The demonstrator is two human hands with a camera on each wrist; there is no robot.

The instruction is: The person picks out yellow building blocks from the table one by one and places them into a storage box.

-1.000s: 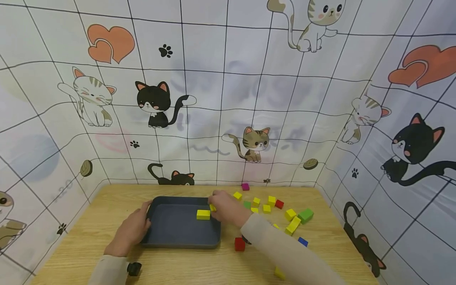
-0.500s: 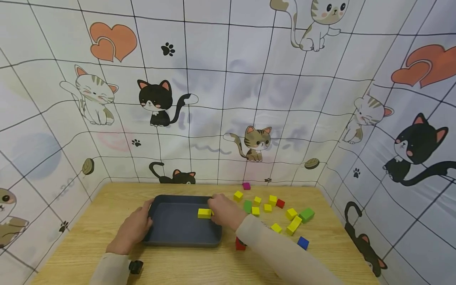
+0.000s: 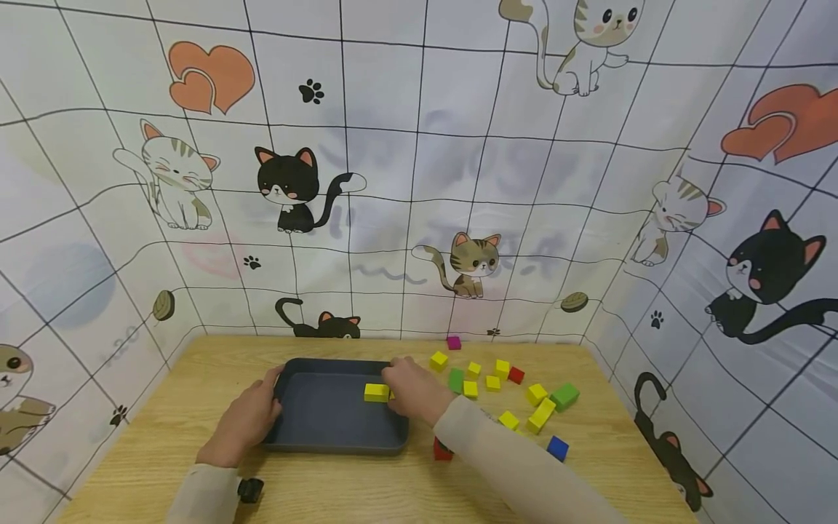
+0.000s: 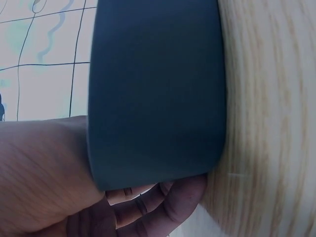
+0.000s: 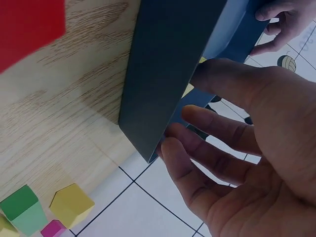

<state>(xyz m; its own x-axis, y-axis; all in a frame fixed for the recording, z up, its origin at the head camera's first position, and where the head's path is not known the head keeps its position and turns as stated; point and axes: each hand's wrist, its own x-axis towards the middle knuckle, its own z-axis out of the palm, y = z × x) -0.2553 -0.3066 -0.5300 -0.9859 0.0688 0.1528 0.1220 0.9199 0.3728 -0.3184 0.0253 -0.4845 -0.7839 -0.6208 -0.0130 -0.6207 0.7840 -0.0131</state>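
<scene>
My left hand grips the left side of a dark grey tray, its fingers curled around the tray's corner in the left wrist view. Inside the tray near the right wall lies a yellow oblong block. My right hand reaches over the tray's right rim and pinches a yellow block between thumb and index finger, beside the oblong one. Most of that block is hidden by the hand and the tray wall. The other right fingers bend close along the rim near the far corner.
Loose yellow blocks, green blocks, a blue block and a magenta block are scattered right of the tray. One red block is partly under the right sleeve. A cat-print curtain surrounds the wooden table.
The right hand has lowered slightly at the tray's right wall, bringing its yellow block next to the oblong one. The left hand keeps its grip. The head view has shifted a little.
</scene>
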